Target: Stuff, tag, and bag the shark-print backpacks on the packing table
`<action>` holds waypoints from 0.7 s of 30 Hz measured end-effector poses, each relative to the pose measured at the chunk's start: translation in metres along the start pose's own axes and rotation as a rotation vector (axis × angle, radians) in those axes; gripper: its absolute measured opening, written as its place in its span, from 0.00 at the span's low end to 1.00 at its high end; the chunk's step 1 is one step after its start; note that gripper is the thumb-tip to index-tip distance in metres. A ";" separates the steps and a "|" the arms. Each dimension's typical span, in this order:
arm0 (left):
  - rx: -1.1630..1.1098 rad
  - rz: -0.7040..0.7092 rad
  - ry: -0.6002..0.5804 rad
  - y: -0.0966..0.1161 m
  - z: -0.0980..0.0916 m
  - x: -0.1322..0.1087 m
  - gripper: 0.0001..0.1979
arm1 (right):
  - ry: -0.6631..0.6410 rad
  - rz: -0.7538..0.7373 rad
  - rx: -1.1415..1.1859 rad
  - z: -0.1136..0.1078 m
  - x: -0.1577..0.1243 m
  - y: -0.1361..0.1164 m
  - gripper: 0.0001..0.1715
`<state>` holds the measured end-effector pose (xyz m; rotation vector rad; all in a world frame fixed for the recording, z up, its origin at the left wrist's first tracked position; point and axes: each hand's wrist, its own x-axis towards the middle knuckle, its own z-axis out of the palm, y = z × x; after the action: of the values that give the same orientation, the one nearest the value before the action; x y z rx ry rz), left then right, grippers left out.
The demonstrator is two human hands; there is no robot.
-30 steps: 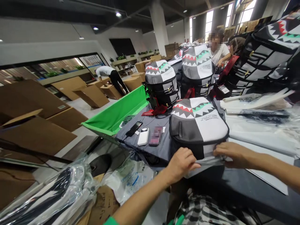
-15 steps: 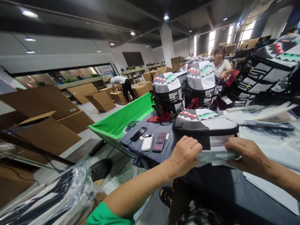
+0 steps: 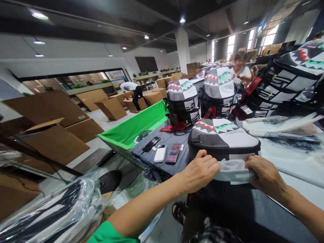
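Observation:
A grey, white and black backpack (image 3: 224, 133) with red and green zigzag teeth lies on the table in front of me. A clear plastic bag (image 3: 234, 175) shows along its near end, its edge stretched between my hands. My left hand (image 3: 204, 170) has its fingers curled closed on the bag's edge at the backpack's near left. On the other side my right hand (image 3: 264, 172) pinches the same edge, close to the backpack's near right corner. My fingertips are partly hidden, and how far the bag reaches around the backpack cannot be made out.
Stacked backpacks (image 3: 183, 101) with red straps stand behind. A black phone (image 3: 151, 144), a white power bank (image 3: 160, 153) and another phone lie left. A green-lined bin (image 3: 134, 126) adjoins the table. Plastic packaging (image 3: 286, 135) lies right; bagged backpacks (image 3: 63, 209) sit lower left. Two people are farther off.
The plastic edge between my hands has risen and bunched up, with more of it showing at the backpack's near end. My right hand has shifted slightly lower. Both hands keep their hold.

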<state>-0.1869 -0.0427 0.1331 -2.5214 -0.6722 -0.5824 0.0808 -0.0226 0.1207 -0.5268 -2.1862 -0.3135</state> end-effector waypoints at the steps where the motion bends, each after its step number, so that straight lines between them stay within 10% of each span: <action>1: 0.021 0.002 0.076 -0.002 0.005 -0.002 0.12 | -0.049 -0.006 0.026 0.000 -0.002 -0.003 0.04; 6: 0.145 -0.111 0.360 0.006 0.028 -0.007 0.15 | -0.215 -0.078 0.078 -0.002 -0.012 -0.005 0.15; 13: 0.125 -0.210 0.341 0.046 0.032 -0.010 0.12 | 0.121 -0.076 -0.093 0.023 -0.030 -0.006 0.14; 21: 0.073 -0.498 0.406 0.086 0.088 -0.038 0.12 | 0.042 -0.084 -0.144 0.051 -0.078 -0.004 0.12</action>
<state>-0.1455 -0.0759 0.0163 -2.0681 -1.1371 -1.1760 0.0872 -0.0259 0.0275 -0.5029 -2.1594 -0.5257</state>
